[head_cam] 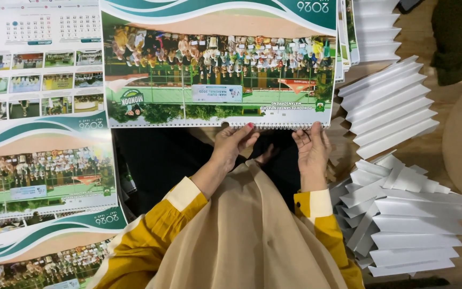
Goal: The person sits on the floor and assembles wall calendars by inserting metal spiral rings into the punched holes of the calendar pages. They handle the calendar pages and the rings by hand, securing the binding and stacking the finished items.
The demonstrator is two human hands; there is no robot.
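Both hands — left hand (235, 143), right hand (311, 147) — pinch the wire-bound edge of a wall calendar (217, 69) beside folded white strips (389, 104).

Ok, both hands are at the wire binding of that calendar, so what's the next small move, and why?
Probably slide the right hand further right along the white spiral wire binding. Both hands sit close together on the near edge of the green-and-white printed wall calendar, the left hand near its middle, so the right-hand stretch looks untended.
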